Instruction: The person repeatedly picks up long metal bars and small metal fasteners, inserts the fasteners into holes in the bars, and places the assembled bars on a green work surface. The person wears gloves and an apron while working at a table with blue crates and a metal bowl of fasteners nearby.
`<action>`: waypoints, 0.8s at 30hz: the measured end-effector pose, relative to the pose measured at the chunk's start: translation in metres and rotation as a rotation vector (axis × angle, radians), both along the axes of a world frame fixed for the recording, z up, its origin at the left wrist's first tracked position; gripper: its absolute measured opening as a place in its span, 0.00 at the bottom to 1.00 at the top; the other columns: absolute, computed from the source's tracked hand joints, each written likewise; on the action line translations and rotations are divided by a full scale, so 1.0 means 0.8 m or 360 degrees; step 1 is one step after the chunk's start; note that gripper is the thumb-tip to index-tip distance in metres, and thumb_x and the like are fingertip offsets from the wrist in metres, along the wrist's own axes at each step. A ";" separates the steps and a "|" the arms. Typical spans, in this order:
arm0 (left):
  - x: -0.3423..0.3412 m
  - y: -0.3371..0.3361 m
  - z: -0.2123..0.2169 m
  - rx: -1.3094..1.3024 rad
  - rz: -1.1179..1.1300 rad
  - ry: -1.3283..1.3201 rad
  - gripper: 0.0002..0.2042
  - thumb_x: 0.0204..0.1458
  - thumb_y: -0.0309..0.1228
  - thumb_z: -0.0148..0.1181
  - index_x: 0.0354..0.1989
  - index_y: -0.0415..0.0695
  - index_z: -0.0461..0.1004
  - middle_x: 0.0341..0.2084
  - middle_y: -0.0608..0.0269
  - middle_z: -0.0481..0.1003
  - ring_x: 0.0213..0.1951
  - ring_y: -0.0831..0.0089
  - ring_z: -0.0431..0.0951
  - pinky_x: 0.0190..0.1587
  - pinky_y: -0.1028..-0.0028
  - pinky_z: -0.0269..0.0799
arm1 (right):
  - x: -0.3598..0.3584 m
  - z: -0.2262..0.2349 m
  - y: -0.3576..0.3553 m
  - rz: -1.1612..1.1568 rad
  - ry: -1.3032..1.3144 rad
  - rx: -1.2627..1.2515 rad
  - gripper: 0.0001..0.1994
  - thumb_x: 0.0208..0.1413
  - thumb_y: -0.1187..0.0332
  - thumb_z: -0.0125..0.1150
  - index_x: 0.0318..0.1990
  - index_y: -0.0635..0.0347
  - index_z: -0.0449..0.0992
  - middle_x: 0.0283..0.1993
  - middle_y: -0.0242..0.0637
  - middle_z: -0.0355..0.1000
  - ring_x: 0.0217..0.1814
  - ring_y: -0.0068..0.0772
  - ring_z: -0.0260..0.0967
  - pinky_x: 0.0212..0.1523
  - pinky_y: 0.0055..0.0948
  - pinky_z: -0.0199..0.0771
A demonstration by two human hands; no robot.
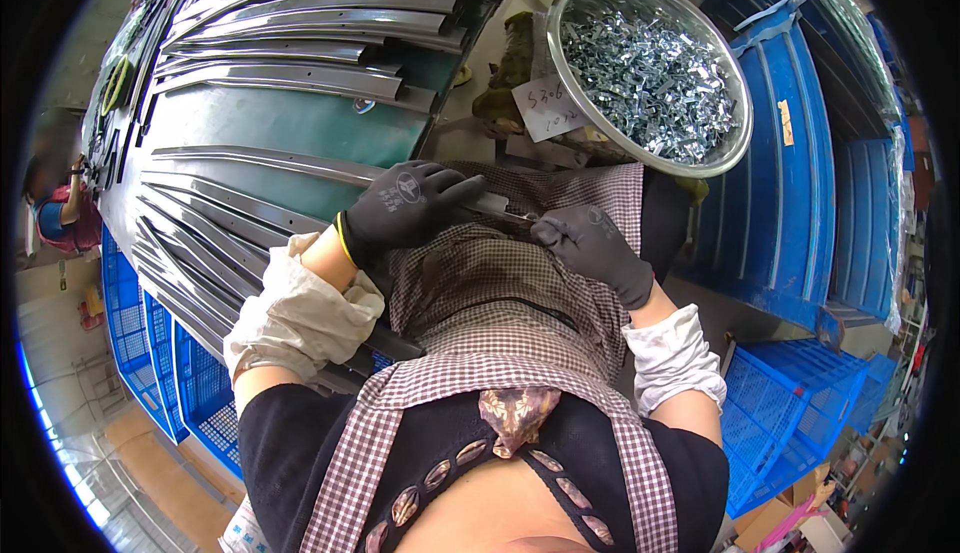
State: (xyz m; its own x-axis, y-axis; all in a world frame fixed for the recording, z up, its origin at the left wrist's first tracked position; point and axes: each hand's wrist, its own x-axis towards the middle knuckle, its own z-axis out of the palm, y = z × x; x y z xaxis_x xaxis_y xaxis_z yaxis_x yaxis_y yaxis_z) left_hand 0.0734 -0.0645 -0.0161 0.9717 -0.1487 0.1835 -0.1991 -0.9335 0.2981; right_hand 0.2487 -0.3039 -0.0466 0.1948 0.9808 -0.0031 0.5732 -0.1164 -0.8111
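Note:
My left hand (410,208), in a dark grey glove, grips a long curved metal strip (260,163) that runs from the green worktable across my lap. My right hand (590,248), also gloved, pinches at the strip's near end over my checked apron (490,293); whether it holds a small clip is hidden by the fingers. A round metal bowl (560,73) filled with small shiny metal clips (650,73) stands just beyond my right hand.
Several more curved metal strips (300,13) lie in rows on the green table (280,123). Blue plastic crates (790,183) stand on my right and below left (150,343). A paper note (545,108) leans on the bowl. Another person (60,208) sits at far left.

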 end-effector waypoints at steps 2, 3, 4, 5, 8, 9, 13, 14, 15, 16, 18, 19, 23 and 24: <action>0.000 -0.002 0.004 0.0087 0.0022 0.0089 0.22 0.49 0.39 0.66 0.54 0.50 0.75 0.38 0.63 0.80 0.38 0.60 0.81 0.37 0.63 0.77 | -0.003 -0.008 0.006 0.0017 -0.0200 0.0127 0.14 0.63 0.60 0.57 0.30 0.59 0.76 0.23 0.43 0.71 0.24 0.44 0.70 0.27 0.41 0.68; 0.000 -0.002 0.004 0.0074 0.0006 0.0123 0.22 0.50 0.38 0.65 0.55 0.48 0.74 0.38 0.61 0.79 0.38 0.58 0.80 0.38 0.62 0.76 | -0.007 -0.014 0.010 0.0031 -0.0387 0.0210 0.14 0.63 0.59 0.57 0.29 0.58 0.76 0.23 0.43 0.71 0.24 0.44 0.71 0.26 0.42 0.68; -0.001 -0.002 0.005 0.0062 -0.0010 0.0157 0.22 0.51 0.37 0.64 0.56 0.47 0.73 0.37 0.59 0.79 0.39 0.57 0.80 0.39 0.62 0.76 | -0.010 -0.018 0.014 0.0044 -0.0574 0.0294 0.14 0.63 0.59 0.57 0.29 0.57 0.76 0.23 0.42 0.72 0.24 0.43 0.72 0.26 0.42 0.69; -0.002 -0.002 0.005 0.0048 -0.0024 0.0193 0.23 0.52 0.37 0.62 0.57 0.46 0.71 0.37 0.57 0.78 0.39 0.56 0.79 0.40 0.61 0.75 | -0.016 -0.010 0.019 0.0000 -0.0624 0.0245 0.14 0.63 0.58 0.58 0.28 0.57 0.75 0.23 0.41 0.72 0.24 0.43 0.72 0.26 0.42 0.70; -0.004 -0.002 0.008 -0.0017 -0.0006 0.0167 0.22 0.52 0.36 0.63 0.56 0.46 0.72 0.37 0.56 0.77 0.39 0.55 0.79 0.40 0.60 0.75 | -0.028 0.023 0.025 -0.0095 -0.0703 0.0171 0.14 0.62 0.58 0.58 0.28 0.55 0.74 0.22 0.38 0.72 0.25 0.42 0.73 0.27 0.42 0.72; -0.003 -0.003 0.010 -0.0036 -0.0031 0.0163 0.22 0.52 0.36 0.63 0.56 0.46 0.72 0.36 0.56 0.77 0.39 0.55 0.79 0.39 0.60 0.75 | -0.027 0.026 0.023 -0.0099 -0.0679 0.0196 0.14 0.62 0.58 0.58 0.28 0.55 0.74 0.22 0.37 0.72 0.25 0.42 0.73 0.27 0.42 0.72; -0.005 -0.002 0.019 -0.0075 -0.0103 0.0182 0.20 0.53 0.35 0.61 0.55 0.45 0.73 0.35 0.56 0.77 0.38 0.55 0.79 0.38 0.61 0.75 | -0.003 0.026 0.003 0.0006 -0.0556 0.0168 0.14 0.61 0.57 0.59 0.29 0.57 0.76 0.23 0.38 0.72 0.26 0.43 0.74 0.27 0.41 0.72; -0.004 -0.002 0.019 -0.0077 -0.0106 0.0180 0.20 0.54 0.35 0.61 0.55 0.45 0.73 0.34 0.56 0.76 0.38 0.55 0.79 0.38 0.61 0.75 | 0.011 0.027 -0.003 -0.0067 -0.0528 0.0115 0.14 0.61 0.56 0.60 0.30 0.57 0.76 0.23 0.39 0.72 0.26 0.43 0.74 0.27 0.40 0.72; -0.004 -0.001 0.018 -0.0064 -0.0089 0.0167 0.21 0.52 0.35 0.62 0.55 0.45 0.73 0.34 0.56 0.76 0.36 0.56 0.78 0.36 0.61 0.75 | 0.025 0.031 -0.012 -0.0143 -0.0500 0.0057 0.15 0.61 0.56 0.60 0.31 0.58 0.77 0.23 0.39 0.72 0.26 0.43 0.74 0.27 0.40 0.71; -0.008 0.002 0.017 -0.0051 -0.0071 0.0154 0.22 0.51 0.36 0.63 0.55 0.45 0.73 0.34 0.56 0.76 0.34 0.57 0.78 0.35 0.62 0.74 | 0.040 0.034 -0.020 -0.0218 -0.0473 0.0001 0.15 0.60 0.55 0.61 0.32 0.58 0.78 0.23 0.40 0.73 0.26 0.43 0.74 0.28 0.39 0.71; -0.007 0.001 0.024 -0.0070 -0.0114 0.0172 0.24 0.50 0.36 0.65 0.56 0.44 0.73 0.33 0.55 0.75 0.32 0.57 0.77 0.33 0.63 0.74 | 0.067 0.037 -0.024 -0.0438 -0.0502 -0.0034 0.15 0.59 0.55 0.63 0.35 0.60 0.80 0.27 0.43 0.76 0.29 0.46 0.76 0.31 0.39 0.73; -0.012 -0.004 0.030 -0.0102 -0.0157 0.0207 0.24 0.50 0.36 0.64 0.56 0.43 0.73 0.32 0.55 0.75 0.32 0.57 0.77 0.33 0.63 0.74 | 0.079 0.040 -0.024 -0.0538 -0.0572 0.0004 0.15 0.59 0.55 0.63 0.36 0.60 0.80 0.28 0.43 0.76 0.30 0.47 0.76 0.32 0.39 0.73; -0.054 -0.020 0.046 -0.0334 -0.0268 0.0282 0.28 0.48 0.37 0.66 0.59 0.42 0.72 0.28 0.55 0.73 0.30 0.56 0.77 0.32 0.61 0.73 | 0.128 0.042 -0.003 -0.0805 -0.0601 -0.0081 0.16 0.57 0.55 0.63 0.40 0.61 0.80 0.34 0.48 0.78 0.36 0.49 0.78 0.38 0.41 0.75; -0.064 -0.021 0.057 -0.0379 -0.0259 0.0255 0.28 0.47 0.37 0.67 0.59 0.42 0.72 0.27 0.55 0.73 0.30 0.56 0.77 0.32 0.60 0.74 | 0.147 0.033 0.002 -0.0836 -0.0597 -0.0104 0.17 0.57 0.54 0.63 0.40 0.61 0.80 0.35 0.49 0.78 0.37 0.49 0.78 0.39 0.42 0.75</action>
State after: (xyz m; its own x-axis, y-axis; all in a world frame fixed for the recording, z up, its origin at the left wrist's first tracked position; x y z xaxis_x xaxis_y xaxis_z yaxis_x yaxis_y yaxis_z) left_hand 0.0220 -0.0814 0.0291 0.9580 -0.2759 0.0785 -0.2731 -0.7934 0.5440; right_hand 0.3661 -0.3022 -0.0204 0.6483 0.7545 0.1020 0.6693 -0.5010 -0.5487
